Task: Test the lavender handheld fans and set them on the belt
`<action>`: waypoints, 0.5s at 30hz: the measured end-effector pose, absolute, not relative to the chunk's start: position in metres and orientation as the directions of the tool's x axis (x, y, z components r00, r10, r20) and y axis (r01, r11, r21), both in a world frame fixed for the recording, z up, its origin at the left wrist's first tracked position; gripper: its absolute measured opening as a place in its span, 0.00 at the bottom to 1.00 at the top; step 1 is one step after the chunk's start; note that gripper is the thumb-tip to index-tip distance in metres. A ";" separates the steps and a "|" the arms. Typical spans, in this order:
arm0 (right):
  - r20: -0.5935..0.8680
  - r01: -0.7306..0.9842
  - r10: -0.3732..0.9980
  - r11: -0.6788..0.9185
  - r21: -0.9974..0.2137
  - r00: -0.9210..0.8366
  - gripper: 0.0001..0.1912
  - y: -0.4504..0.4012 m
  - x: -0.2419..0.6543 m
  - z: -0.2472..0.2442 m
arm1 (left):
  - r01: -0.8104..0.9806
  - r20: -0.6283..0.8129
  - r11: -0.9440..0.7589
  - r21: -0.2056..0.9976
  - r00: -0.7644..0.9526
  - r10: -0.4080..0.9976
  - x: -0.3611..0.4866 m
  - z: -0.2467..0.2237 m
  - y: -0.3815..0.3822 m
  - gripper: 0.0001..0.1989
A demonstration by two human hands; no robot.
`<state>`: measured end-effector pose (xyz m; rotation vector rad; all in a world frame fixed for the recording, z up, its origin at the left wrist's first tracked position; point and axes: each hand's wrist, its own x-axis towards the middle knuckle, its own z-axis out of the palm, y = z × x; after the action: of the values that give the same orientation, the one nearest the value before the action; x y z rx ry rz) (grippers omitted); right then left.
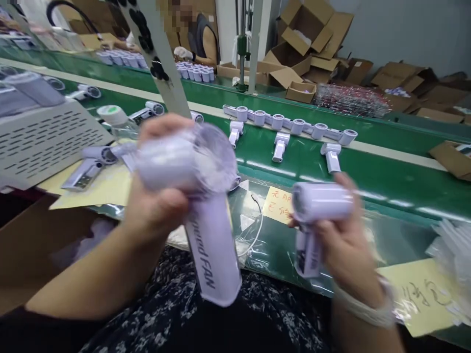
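Note:
My left hand (154,196) is closed around the barrel of a pale lilac handheld fan (217,250), raised close to the camera and slightly blurred. Its handle points down and carries dark lettering that ends in "FAN". On the right, my right hand (344,240) grips a second handheld fan (326,201) by its barrel, with the round end facing left. That fan's short handle hangs down, and dark parts show on it. Between the two fans, a white cable (260,228) lies on the bench beside a yellow note (278,203) with red handwriting.
More fans stand in a row (298,126) on the green conveyor (390,171). At left are a slotted metal box (55,142), a capped bottle (114,117) and loose fan parts (83,174). Cardboard boxes (309,29) pile up behind. A person (204,41) sits across the line.

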<state>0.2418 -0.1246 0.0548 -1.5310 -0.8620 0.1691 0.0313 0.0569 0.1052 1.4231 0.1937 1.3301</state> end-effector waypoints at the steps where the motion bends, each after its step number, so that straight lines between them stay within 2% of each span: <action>1: 0.348 0.374 0.736 0.138 -0.917 0.581 0.32 -0.120 0.234 0.051 | -0.508 0.624 -0.413 0.755 0.367 0.690 0.045 0.097 0.047 0.33; 3: 0.275 0.273 0.925 0.202 -0.940 0.262 0.51 -0.110 0.220 0.044 | -0.496 0.755 -0.581 0.645 0.297 0.584 0.071 0.075 0.029 0.32; 5: 0.208 0.239 0.975 0.184 -0.953 0.081 0.59 -0.103 0.218 0.038 | -0.459 0.827 -0.689 0.561 0.284 0.484 0.089 0.054 0.020 0.34; 7: 0.132 0.358 0.975 0.060 -0.932 0.180 0.59 -0.103 0.236 0.033 | -0.285 0.779 -0.762 0.582 0.463 0.422 0.097 0.039 0.023 0.35; 9: 0.069 0.533 0.911 -0.175 -0.828 0.406 0.53 -0.117 0.273 0.025 | 0.025 0.614 -0.844 0.537 0.674 0.411 0.092 0.028 0.039 0.29; 11: 0.075 0.674 0.799 -0.448 -0.588 0.597 0.48 -0.142 0.317 0.015 | 0.296 0.485 -0.882 0.367 0.748 0.453 0.078 0.019 0.063 0.21; 13: 0.073 0.705 0.737 -0.607 -0.368 0.672 0.45 -0.170 0.354 0.005 | 0.471 0.454 -0.847 0.247 0.716 0.530 0.061 0.009 0.085 0.19; 14: 0.136 0.696 0.689 -0.667 -0.265 0.712 0.42 -0.179 0.368 0.001 | 0.536 0.445 -0.817 0.212 0.692 0.569 0.054 0.003 0.094 0.20; 15: 0.262 0.678 0.630 -0.714 -0.176 0.731 0.39 -0.184 0.378 -0.002 | 0.587 0.427 -0.788 0.186 0.674 0.603 0.048 -0.002 0.100 0.22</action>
<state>0.3777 -0.1838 -0.0019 -2.6750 -1.0309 -0.2670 0.0479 0.1003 -0.0023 2.8436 1.0104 0.7437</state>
